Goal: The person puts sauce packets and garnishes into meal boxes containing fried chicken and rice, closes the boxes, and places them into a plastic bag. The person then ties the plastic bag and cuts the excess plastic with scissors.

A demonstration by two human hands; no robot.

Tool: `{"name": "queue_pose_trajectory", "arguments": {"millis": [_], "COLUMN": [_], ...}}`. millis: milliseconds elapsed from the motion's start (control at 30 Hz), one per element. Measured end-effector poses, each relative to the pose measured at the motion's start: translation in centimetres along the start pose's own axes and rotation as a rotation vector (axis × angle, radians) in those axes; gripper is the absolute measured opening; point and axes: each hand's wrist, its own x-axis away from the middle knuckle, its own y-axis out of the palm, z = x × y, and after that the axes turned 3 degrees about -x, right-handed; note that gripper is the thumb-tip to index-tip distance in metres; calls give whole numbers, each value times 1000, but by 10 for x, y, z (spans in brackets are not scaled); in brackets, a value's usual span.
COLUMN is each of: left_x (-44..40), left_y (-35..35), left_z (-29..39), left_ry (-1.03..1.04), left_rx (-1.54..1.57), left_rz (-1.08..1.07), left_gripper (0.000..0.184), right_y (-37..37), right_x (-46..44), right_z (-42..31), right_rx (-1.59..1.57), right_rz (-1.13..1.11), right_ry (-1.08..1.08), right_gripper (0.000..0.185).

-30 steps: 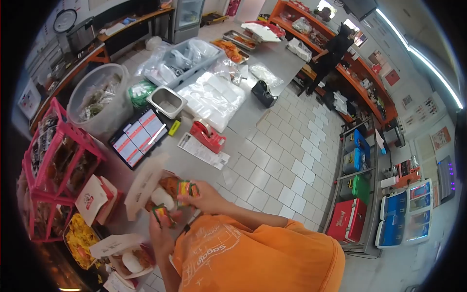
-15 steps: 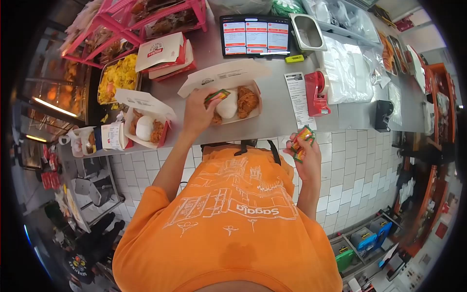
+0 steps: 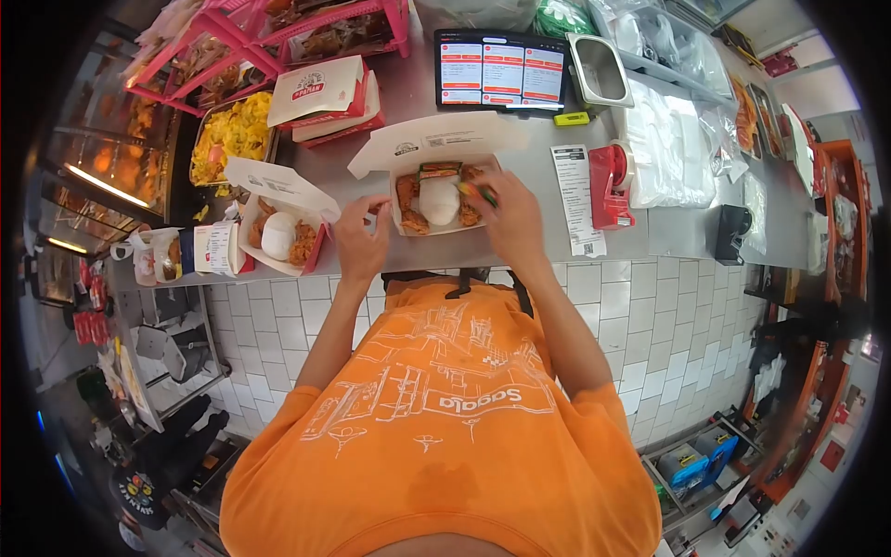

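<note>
An open meal box (image 3: 436,227) holds a white wrapped mound (image 3: 439,200) with fried chicken (image 3: 411,210) on both sides. One green and red sauce packet (image 3: 440,170) lies along the back of the box. Over the box's right side, my right hand (image 3: 512,218) grips another sauce packet (image 3: 484,194) by its end. My left hand (image 3: 364,237) is beside the box's left edge, fingers curled with a gap between thumb and forefinger and nothing in it. A second open box (image 3: 283,239) with a similar white mound and chicken stands further left.
Behind are closed boxes (image 3: 320,91), a yellow food tray (image 3: 228,139), pink baskets (image 3: 351,26) and a tablet (image 3: 501,71). To the right lie a receipt (image 3: 577,200), a red tape dispenser (image 3: 609,186) and plastic bags (image 3: 664,148). A person (image 3: 162,464) is at the lower left.
My left hand has let go of its packet and drawn back from the box. One packet now lies inside. My right hand has moved left with a packet, over the box.
</note>
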Motion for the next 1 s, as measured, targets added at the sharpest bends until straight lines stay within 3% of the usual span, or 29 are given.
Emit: {"name": "queue_pose_trajectory", "arguments": {"millis": [67,133,233,367,433,567,700,767,867,900,967,1000], "left_x": [7,15,27,44,48,48,43,40,41,44,46,50], "left_y": [1,-3,-13,-18,-19,-18,-18,-19,-20,-21,-23,-23], "left_z": [-3,-4,-16,-29,-28,-26,-18,-15,-14,-14,-14,-19], "left_ry": [-8,-33,-90,-153,-168,-222,-207,-208,-192,-194,-187,-190], "left_rx": [16,35,48,21,45,33,4,16,19,13,40,19], "left_rz": [13,-10,-31,-73,-109,-155,-210,-244,-216,-212,-205,-210], "left_gripper": [9,10,11,12,12,13,13,13,12,12,10,10], "right_y": [34,58,63,74,71,72,81,83,71,73,81,78], "right_x": [-28,-46,-54,-41,-38,-31,-43,-49,-51,-50,-52,-51], "right_z": [21,44,40,64,44,16,46,50,47,50,63,59], "right_rx": [52,343,251,411,307,153,118,102,100,93,129,210], "right_rz": [11,-59,-34,-48,135,52,-81,37,111,109,-152,-136], "right_ry": [-57,-148,-168,-172,-247,-84,-262,-372,-444,-446,-199,-232], "right_gripper": [15,15,14,19,27,43,40,27,26,26,25,21]}}
